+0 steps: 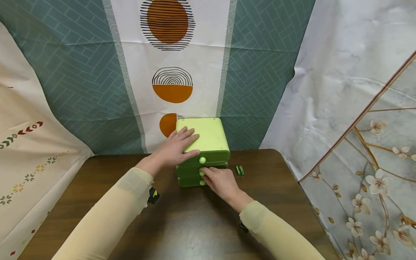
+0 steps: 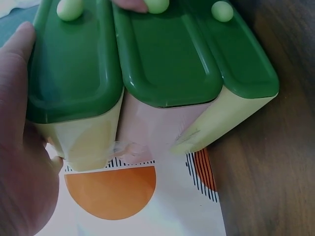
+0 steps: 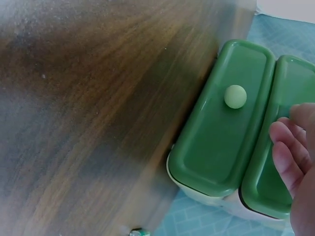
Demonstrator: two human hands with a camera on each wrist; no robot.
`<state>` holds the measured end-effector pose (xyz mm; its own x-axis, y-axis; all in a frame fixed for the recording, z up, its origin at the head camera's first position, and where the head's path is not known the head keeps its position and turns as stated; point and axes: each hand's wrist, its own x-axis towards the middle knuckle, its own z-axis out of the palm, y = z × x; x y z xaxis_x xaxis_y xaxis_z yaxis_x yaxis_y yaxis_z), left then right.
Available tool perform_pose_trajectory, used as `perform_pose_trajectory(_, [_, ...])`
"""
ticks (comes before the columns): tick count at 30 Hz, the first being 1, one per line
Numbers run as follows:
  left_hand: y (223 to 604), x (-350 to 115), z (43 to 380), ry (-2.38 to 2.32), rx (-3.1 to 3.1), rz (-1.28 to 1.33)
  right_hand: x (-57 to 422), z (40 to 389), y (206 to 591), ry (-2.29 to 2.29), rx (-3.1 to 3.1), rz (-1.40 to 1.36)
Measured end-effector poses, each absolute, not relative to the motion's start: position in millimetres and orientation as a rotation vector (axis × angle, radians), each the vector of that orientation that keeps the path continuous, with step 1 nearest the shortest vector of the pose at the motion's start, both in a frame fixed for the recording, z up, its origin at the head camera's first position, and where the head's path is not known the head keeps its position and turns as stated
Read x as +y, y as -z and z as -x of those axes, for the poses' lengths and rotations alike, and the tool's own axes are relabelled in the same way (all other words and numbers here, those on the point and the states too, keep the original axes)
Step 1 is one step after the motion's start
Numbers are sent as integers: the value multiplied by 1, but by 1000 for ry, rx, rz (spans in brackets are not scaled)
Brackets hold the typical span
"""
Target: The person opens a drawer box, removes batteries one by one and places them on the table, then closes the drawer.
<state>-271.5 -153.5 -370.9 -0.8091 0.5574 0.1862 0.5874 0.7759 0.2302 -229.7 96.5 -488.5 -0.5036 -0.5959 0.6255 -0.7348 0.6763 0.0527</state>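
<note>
Head view: the green three-drawer cabinet point(image 1: 208, 133) stands toward the far side of the table point(image 1: 190, 220), its drawer fronts facing the near side. The person's right hand point(image 1: 222, 182) comes in from the near right, thumb and fingertips curled closely on the pale middle knob point(image 2: 158, 5) — a pinch, as far as I can tell, though the right wrist view hides the knob behind the fingers. That middle drawer point(image 1: 188, 170) has its long front running left to right, with the knob around the middle, so a pull would come straight toward the near side. Whether the drawer sits slightly ajar, I can't say. The left hand point(image 1: 175, 146) lies flat on the cabinet's top at the left, fingers straight and spread, gripping nothing.

Two small green batteries point(image 1: 239, 170) rest just right of the cabinet, lengthwise near to far; the right hand is closer to them. No brand or label can be read on the fronts, and the batteries are too small to show lettering.
</note>
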Motion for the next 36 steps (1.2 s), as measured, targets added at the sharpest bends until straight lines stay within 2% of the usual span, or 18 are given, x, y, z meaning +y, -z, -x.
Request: perform_pose_trajectory(36, [373,-154,275,433,-2854,911,101,211,487,-302,-2260,-1069])
